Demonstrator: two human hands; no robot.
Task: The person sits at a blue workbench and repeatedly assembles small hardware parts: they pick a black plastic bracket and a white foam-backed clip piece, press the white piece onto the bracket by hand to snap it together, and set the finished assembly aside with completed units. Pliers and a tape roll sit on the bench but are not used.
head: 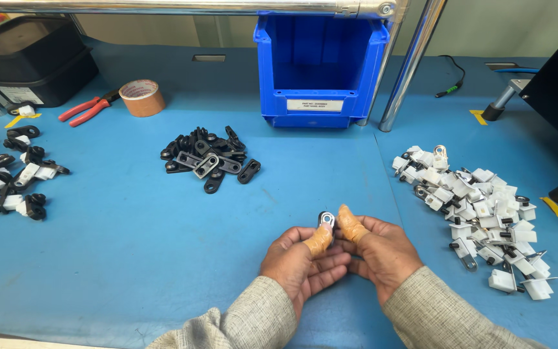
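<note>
Small metal ring part [326,219] pinched between left hand [305,258] and right hand [379,249], near tabletop [130,258] front edge, black clips [209,158] piled mid-table.

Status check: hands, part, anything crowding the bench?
Left hand and right hand together pinch one small metal-eyed part. Black clip pile ahead, white clip pile right, both apart from hands.

a small shiny metal ring part [326,219] is catching light between thumbs wearing matt tan rubber finger cots [321,240]. the tabletop [130,245] is showing a smooth blue mat, faintly scuffed. glossy black plastic clips [209,157] are lying heaped; white matt plastic pieces with bright metal tabs [485,213] are gleaming nearby. a glossy blue plastic bin [321,64] is standing under polished steel tubing [414,61]. sleeves are looking like coarse woven cloth.
</note>
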